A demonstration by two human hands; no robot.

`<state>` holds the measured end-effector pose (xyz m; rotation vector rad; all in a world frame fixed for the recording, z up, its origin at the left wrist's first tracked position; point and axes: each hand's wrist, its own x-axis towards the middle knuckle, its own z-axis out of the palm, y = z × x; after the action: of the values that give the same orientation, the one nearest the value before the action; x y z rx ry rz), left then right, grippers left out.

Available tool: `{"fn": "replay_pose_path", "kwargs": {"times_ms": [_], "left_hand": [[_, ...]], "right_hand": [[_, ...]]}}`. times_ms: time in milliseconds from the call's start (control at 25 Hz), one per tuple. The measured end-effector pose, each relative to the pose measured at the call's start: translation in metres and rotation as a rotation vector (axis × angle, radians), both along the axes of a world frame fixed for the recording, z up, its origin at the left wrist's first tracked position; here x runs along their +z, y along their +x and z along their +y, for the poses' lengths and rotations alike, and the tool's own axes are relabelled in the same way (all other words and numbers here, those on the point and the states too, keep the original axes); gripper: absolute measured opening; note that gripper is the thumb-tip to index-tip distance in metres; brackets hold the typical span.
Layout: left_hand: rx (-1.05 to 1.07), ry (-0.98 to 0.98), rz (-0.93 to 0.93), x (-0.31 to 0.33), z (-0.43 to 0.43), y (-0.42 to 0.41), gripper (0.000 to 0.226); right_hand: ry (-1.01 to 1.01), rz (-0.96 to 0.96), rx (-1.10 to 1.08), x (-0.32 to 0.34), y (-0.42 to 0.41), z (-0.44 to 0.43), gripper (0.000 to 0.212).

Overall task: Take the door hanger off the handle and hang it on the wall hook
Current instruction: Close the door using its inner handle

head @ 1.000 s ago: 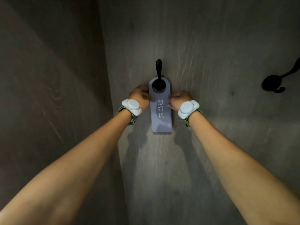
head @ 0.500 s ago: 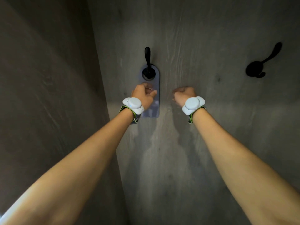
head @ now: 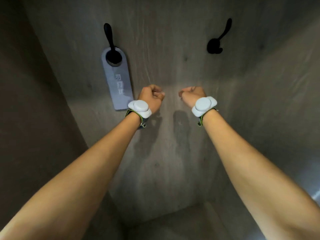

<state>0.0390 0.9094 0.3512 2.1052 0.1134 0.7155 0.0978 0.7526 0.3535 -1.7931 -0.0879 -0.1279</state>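
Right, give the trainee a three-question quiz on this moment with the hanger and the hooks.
1. True or false: the door hanger hangs on the left hook.
2. The right hook carries: A) a coat B) nothing C) a bag.
3. Are the left hand and right hand gripping the hanger?

Key:
1. True; the hook passes through its round hole.
2. B.
3. No; both hands are curled into loose fists, apart from the hanger, which hangs beside the left wrist.
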Motion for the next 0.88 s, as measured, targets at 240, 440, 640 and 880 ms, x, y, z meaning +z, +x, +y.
{"fn": "replay_pose_path", "kwargs": {"times_ms": [240,440,640,880], "left_hand": [[-0.222,-0.082,0.045,-0.039,-0.051,-0.015,0.010],[-0.391,-0.108,0.086,-0.069,-0.104,-0.048,0.006],[-0.489,-0.094,0.078,-0.082,-0.144,-0.089,0.004],[-0.570,-0.053,0.114,-0.097,-0.169,-0.153,0.004]], "right_hand": [[0.027,-0.004,-0.235,-0.025,-0.063,-0.061,0.011],[0.059,0.060,-0.386,-0.055,-0.127,-0.121,0.021],[0.102,0.095,-0.509,-0.075,-0.188,-0.156,0.023],[0.150,0.119,-0.543,-0.097,-0.271,-0.177,0.023]]}}
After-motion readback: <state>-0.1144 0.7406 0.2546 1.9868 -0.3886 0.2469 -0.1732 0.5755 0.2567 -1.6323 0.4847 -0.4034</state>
